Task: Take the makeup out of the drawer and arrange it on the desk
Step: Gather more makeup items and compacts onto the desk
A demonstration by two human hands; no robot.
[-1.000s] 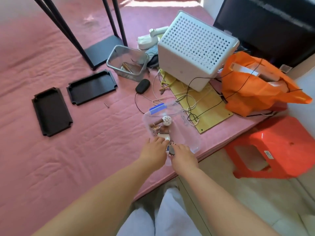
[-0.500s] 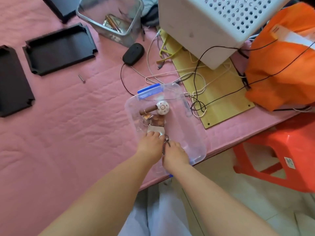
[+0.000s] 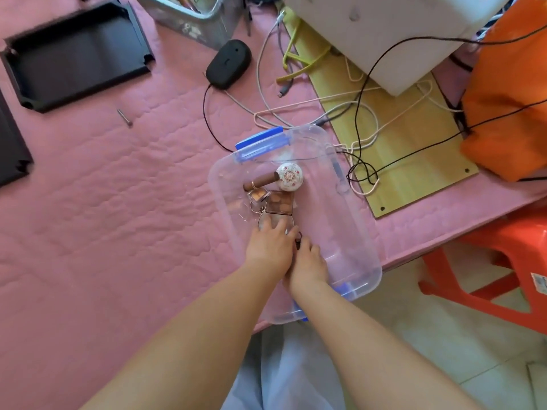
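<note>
My left hand [image 3: 268, 244] and right hand [image 3: 307, 260] sit together inside a clear plastic bin [image 3: 359, 229] with blue latches. My left fingers lie spread on a round compact; my right fingers curl around a small dark item I cannot identify. Just beyond my hands lie two eyeshadow palettes [image 3: 279, 204], a brown lipstick tube [image 3: 259, 182] and a floral round case [image 3: 290, 176]. The bin overhangs the near edge of a pink quilted surface [image 3: 103, 202]. Cables [image 3: 362, 125] crowd its far right; open quilt lies left. No readable writing.
</note>
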